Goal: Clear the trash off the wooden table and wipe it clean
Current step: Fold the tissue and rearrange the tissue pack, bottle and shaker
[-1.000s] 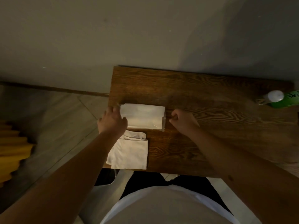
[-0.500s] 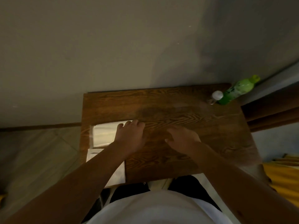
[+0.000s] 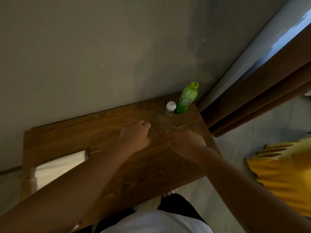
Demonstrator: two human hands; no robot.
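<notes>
A dark wooden table (image 3: 70,140) stands against a grey wall. At its far right corner stand a green bottle (image 3: 187,100) and a small clear bottle with a white cap (image 3: 170,108). A white tissue pack (image 3: 55,167) lies at the table's left end, partly hidden by my left forearm. My left hand (image 3: 135,136) hovers over the middle of the table, fingers loosely curled, holding nothing. My right hand (image 3: 186,142) is beside it, nearer the right edge, fingers curled downward and blurred; nothing shows in it.
A brown curtain (image 3: 262,91) hangs right of the table beside a bright window strip. A yellow object (image 3: 286,175) sits on the floor at the right. The table's front edge is close to my body.
Both hands have left the tissue pack and moved right across the table toward the bottles. My view has swung right, so the pack now lies at the far left.
</notes>
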